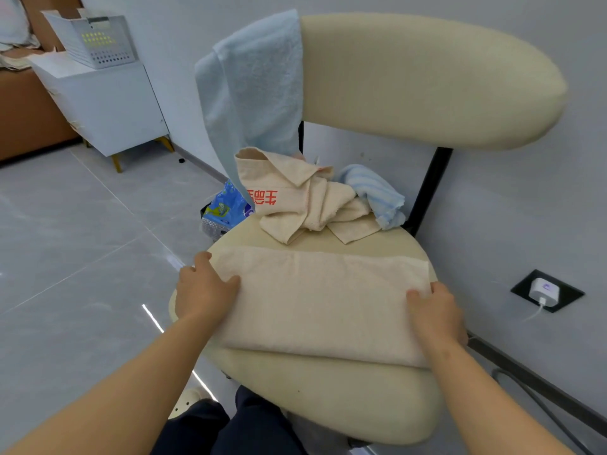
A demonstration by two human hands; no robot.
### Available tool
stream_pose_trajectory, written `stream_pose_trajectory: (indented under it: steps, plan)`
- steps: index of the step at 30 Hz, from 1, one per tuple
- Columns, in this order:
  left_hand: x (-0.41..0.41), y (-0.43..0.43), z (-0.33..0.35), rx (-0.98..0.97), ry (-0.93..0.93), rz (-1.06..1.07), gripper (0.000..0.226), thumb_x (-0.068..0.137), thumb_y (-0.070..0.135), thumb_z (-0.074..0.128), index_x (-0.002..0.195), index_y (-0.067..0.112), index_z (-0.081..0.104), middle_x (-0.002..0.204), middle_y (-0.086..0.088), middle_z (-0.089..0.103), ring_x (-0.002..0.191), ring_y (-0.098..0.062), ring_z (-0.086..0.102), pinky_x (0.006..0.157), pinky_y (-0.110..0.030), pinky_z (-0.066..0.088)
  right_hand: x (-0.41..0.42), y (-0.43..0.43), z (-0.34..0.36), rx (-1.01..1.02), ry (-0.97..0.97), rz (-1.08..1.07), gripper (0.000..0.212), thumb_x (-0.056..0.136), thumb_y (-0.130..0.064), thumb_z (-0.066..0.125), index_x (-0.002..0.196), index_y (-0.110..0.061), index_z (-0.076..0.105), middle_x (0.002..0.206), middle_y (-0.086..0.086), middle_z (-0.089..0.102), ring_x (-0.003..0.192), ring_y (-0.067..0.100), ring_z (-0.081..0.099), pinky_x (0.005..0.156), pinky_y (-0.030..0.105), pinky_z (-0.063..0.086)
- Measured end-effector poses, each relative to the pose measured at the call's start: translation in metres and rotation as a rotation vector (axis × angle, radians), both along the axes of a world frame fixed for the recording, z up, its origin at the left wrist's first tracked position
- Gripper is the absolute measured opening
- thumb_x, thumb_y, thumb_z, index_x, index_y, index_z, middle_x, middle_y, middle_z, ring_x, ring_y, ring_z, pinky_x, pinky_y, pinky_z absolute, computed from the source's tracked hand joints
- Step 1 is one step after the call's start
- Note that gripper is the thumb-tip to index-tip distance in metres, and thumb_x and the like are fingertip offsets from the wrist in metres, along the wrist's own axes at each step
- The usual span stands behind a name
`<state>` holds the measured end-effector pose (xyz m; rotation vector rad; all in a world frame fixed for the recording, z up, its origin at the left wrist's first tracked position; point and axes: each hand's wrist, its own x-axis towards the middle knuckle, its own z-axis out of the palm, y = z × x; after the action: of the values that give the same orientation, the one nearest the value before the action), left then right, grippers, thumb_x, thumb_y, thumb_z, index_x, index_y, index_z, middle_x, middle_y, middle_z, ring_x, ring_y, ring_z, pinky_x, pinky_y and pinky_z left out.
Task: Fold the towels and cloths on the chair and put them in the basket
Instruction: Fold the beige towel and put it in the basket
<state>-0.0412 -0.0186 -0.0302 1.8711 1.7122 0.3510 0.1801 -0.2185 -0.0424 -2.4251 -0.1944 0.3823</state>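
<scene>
A cream towel (322,300) lies folded into a long band across the cream chair seat (345,399). My left hand (203,290) holds its left end, thumb on top and fingers curled round the edge. My right hand (433,310) pinches the right end the same way. Behind it a crumpled cream cloth with red print (295,198) sits on the seat beside a blue striped cloth (377,195). A light blue towel (253,93) hangs over the left end of the chair back (427,80). The grey perforated basket (95,41) stands on a white cabinet far left.
The white cabinet (111,103) stands against the wall at the upper left. A blue plastic packet (223,208) lies on the floor left of the chair. A charger (543,289) is plugged into a wall socket at the right. Grey tiled floor (82,241) spreads to the left.
</scene>
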Motion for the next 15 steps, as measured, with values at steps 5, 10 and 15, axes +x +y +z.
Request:
stream_pose_trajectory:
  steps: [5,10,15]
  plan:
    - [-0.019,-0.007,-0.006,-0.118,-0.102,0.038,0.052,0.083,0.037,0.065,0.125,0.012,0.045,0.126,-0.012,0.044,0.108,-0.03,0.048,0.085,-0.039,0.04,0.004,-0.018,0.004,-0.048,0.071,0.032,0.033,0.08,-0.049,0.055,0.088,-0.017,0.057,0.103,0.009,0.049,0.094,0.034,0.05,0.085,0.041,0.046]
    - [-0.038,-0.015,-0.002,-0.226,-0.243,0.1,0.03,0.086,0.032,0.064,0.106,0.015,0.049,0.106,-0.004,0.049,0.095,-0.024,0.048,0.075,-0.034,0.038,-0.001,-0.038,-0.008,0.12,0.277,0.005,0.042,0.056,-0.061,0.063,0.074,-0.023,0.061,0.094,0.004,0.065,0.097,0.034,0.058,0.092,0.051,0.046]
    - [-0.044,-0.022,-0.001,-0.21,-0.208,0.001,0.025,0.09,0.027,0.057,0.075,0.009,0.048,0.079,-0.006,0.046,0.069,-0.018,0.039,0.056,-0.029,0.029,-0.011,-0.047,0.006,0.405,0.36,-0.088,0.016,0.084,-0.017,0.065,0.07,-0.015,0.058,0.096,0.016,0.063,0.091,0.033,0.058,0.086,0.043,0.046]
